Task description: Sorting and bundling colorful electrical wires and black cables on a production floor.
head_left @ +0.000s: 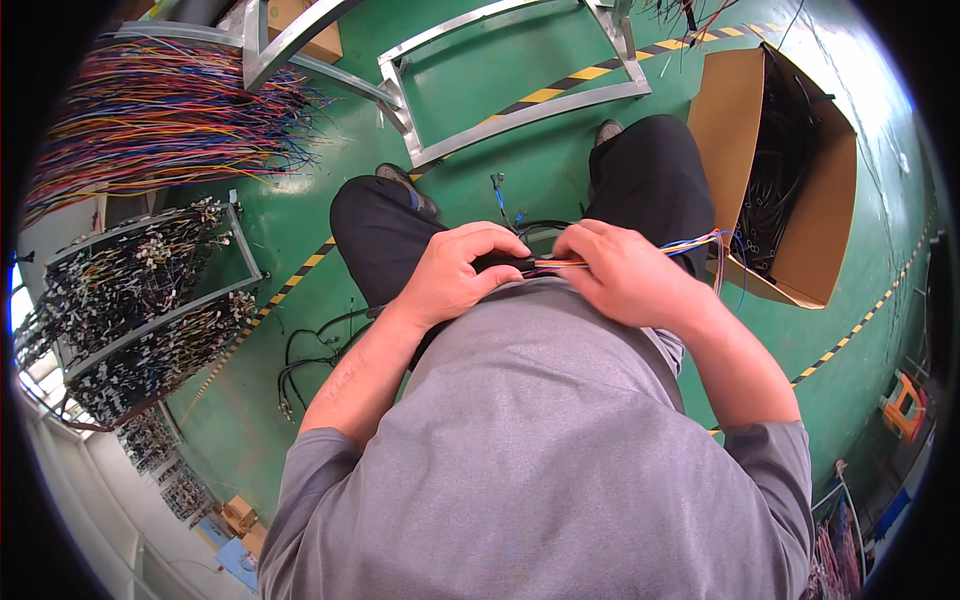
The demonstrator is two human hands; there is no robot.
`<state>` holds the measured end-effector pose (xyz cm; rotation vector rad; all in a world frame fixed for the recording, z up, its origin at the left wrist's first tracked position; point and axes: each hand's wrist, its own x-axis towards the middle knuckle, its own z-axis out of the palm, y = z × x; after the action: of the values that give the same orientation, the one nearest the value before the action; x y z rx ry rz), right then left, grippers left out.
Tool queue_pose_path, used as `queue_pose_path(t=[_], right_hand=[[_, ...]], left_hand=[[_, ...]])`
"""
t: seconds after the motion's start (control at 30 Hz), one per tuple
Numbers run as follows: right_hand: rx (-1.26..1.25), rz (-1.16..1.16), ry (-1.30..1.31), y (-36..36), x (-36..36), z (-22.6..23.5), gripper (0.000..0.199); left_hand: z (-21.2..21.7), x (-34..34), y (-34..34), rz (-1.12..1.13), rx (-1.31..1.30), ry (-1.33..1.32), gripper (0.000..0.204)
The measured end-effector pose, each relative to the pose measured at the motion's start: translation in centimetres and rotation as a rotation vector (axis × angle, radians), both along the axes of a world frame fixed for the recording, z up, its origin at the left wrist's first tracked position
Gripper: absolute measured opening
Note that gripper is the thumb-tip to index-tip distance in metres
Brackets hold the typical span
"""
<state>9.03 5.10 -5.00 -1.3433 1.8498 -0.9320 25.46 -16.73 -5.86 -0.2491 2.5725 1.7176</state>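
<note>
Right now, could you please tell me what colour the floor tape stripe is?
The floor tape stripe is yellow and black, in diagonal bands; the head view shows it best.

1. A wiring workshop or factory floor: green painted floor (300, 215) with yellow-black hazard striping (560, 85)
2. Racks of hanging coloured wires (150, 120) and connector-tipped harnesses (140, 300)
3. A cardboard box (775, 160) of black cables, beside metal frames (520, 70)

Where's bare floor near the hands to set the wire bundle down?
Bare green floor lies left of the left knee, between the hanging wire rack and the metal frame, and again inside that frame. It is crowded at right by the open cardboard box, and at lower left by loose black cables.
</note>
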Motion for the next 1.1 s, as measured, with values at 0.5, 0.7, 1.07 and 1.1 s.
queue_pose_path(t=[0.5, 0.7, 1.07, 1.1], right_hand=[[0.262, 0.132, 0.165, 2.3, -3.4, -0.4, 0.026], [0.191, 0.062, 0.096, -1.1, 1.0, -0.9, 0.024], [0.414, 0.117, 0.046, -0.5, -1.3, 1.4, 0.029], [0.396, 0.125, 0.096, -1.2, -0.4, 0.9, 0.029]], left_hand=[[-0.8, -1.4, -1.5, -0.201, -0.315, 0.213, 0.036], [-0.5, -2.0, -1.0, -0.315, -0.442, 0.090, 0.031], [-1.3, -1.0, -1.9, -0.263, -0.376, 0.184, 0.025], [-1.2, -1.2, -1.7, -0.268, -0.353, 0.205, 0.025]])
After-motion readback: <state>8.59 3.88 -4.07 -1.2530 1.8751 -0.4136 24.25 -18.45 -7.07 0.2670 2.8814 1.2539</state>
